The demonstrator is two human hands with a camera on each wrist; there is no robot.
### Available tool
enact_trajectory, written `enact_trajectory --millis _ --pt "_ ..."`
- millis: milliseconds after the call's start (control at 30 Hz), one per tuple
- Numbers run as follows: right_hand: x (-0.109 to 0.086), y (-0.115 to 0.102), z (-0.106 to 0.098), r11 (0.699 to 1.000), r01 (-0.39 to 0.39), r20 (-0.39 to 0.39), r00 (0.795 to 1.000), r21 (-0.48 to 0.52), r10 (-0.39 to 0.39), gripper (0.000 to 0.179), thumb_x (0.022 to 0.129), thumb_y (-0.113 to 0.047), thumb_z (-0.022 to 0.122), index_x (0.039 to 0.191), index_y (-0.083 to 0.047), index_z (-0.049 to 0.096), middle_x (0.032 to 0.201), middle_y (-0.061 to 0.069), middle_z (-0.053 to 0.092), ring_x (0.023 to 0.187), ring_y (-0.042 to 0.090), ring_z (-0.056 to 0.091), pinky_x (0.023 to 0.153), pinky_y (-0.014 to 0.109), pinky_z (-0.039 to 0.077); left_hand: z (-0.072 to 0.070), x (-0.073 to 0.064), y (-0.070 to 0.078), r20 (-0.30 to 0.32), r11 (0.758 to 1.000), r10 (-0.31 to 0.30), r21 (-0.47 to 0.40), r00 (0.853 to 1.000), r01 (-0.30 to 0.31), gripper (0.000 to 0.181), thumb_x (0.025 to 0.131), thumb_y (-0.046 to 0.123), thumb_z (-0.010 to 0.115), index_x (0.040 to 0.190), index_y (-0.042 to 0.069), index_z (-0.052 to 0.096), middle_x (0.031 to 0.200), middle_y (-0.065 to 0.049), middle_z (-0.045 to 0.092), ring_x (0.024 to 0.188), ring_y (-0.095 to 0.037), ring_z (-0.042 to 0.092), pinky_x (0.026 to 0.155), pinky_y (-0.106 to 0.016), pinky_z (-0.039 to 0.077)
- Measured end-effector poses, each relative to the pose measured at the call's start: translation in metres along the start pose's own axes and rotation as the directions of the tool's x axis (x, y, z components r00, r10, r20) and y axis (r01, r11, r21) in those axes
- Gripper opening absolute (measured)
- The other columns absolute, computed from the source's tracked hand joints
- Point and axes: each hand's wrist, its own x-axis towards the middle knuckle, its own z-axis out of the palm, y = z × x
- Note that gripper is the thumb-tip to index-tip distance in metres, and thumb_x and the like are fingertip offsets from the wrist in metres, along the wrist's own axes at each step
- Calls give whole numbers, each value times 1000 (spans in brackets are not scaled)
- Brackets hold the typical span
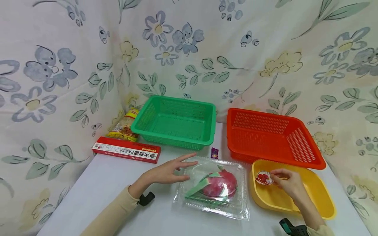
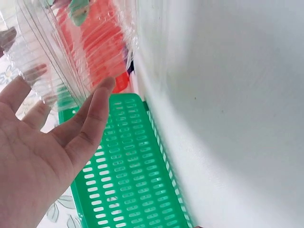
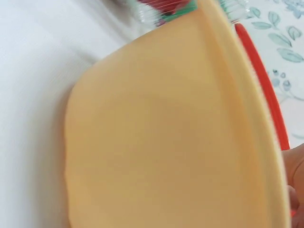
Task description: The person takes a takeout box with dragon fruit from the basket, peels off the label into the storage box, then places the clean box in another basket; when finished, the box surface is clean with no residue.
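Observation:
My left hand (image 1: pixel 166 172) has its fingers spread at the left edge of a clear plastic clamshell box (image 1: pixel 242 208). Inside that box lie a pink dragon fruit (image 1: pixel 222 183) with green leaf tips and a green spiral-bound piece (image 1: pixel 203 201). In the left wrist view, the fingertips (image 2: pixel 108 84) stand right by the plastic wall. Over the yellow basin (image 1: pixel 320 200), my right hand (image 1: pixel 287 183) pinches a small round white-and-red piece (image 1: pixel 263 178) with a red picture on it. The basin's yellow wall (image 3: pixel 156 133) hides most of this hand in the right wrist view.
A green basket (image 1: pixel 174 139) and a red basket (image 1: pixel 274 157) stand at the back. Between them lies a small purple packet (image 1: pixel 214 153). Back left are a red pasta box (image 1: pixel 125 150) and a yellow food bag (image 1: pixel 125 126). Floral cloth (image 1: pixel 189 68) hangs behind the white table.

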Motion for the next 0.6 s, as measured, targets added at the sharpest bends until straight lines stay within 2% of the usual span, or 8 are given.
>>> enact_trajectory --millis 100,300,533,600 --pt "1 5 0 999 26 2 1000 -42 -26 27 91 -8 69 110 12 67 88 10 71 70 12 62 61 24 54 2 2 -1 -8 1000 1 9 1000 -1 59 99 32 60 152 16 40 165 3 11 143 -34 30 97 -46 50" --pt "-4 13 1 996 20 7 1000 -84 -19 25 89 -5 70 107 13 68 87 13 72 67 11 62 58 24 52 6 3 0 8 1000 -2 -15 1000 2 59 99 31 59 152 13 39 166 1 8 143 -36 29 97 -42 50" --pt "4 16 0 996 32 2 999 -81 -32 26 89 -2 69 109 15 67 94 19 72 66 11 64 58 23 52 7 3 1 -51 999 -33 -33 998 31 57 99 28 60 152 18 41 166 3 7 145 -35 27 97 -41 50" --pt "5 19 1 998 36 9 999 -53 -36 27 89 -1 69 109 16 66 93 19 72 66 11 66 58 23 53 9 2 3 -76 999 -50 -21 996 48 56 99 29 60 151 20 43 166 1 8 144 -34 28 97 -41 50"
